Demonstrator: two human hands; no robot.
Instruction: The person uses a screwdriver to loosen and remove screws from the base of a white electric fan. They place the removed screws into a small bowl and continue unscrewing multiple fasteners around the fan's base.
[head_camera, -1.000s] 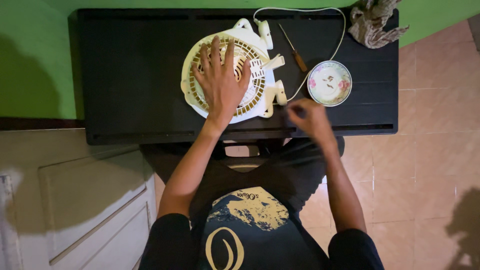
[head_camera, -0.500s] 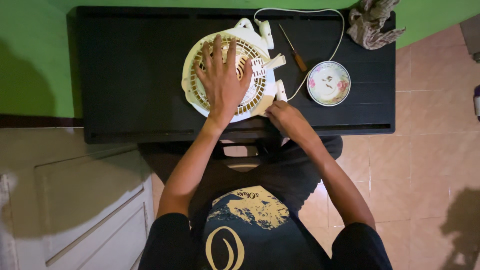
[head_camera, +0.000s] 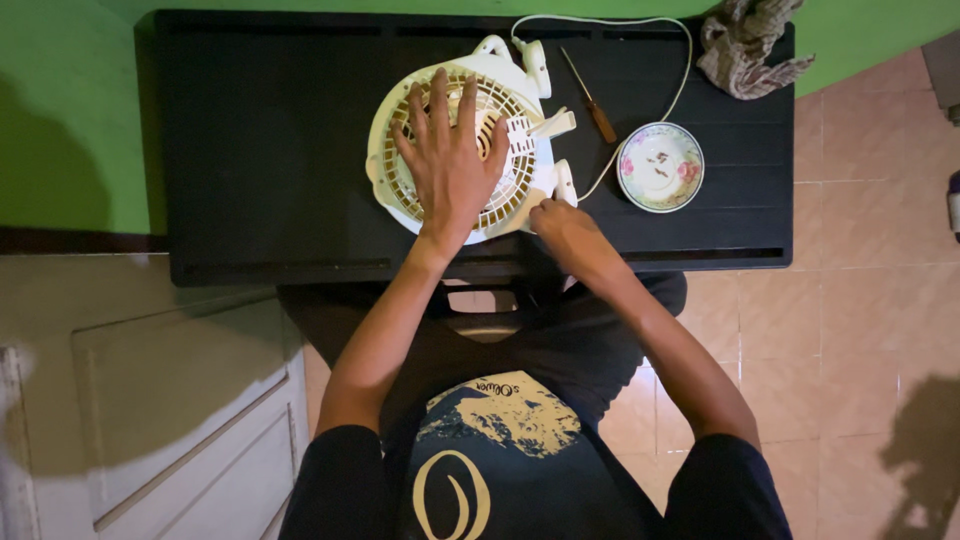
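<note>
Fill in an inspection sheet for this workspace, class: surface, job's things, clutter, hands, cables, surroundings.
Surface: black table, mostly bare at left.
Job's things: cream fan lying flat, grille up.
Clutter: screwdriver; floral bowl holding small bits; rag at far corner.
Hands: left hand spread flat on grille; right hand at fan's near edge.
Cables: white cord looping from fan past bowl.
Surroundings: green wall, tiled floor, white cabinet.
</note>
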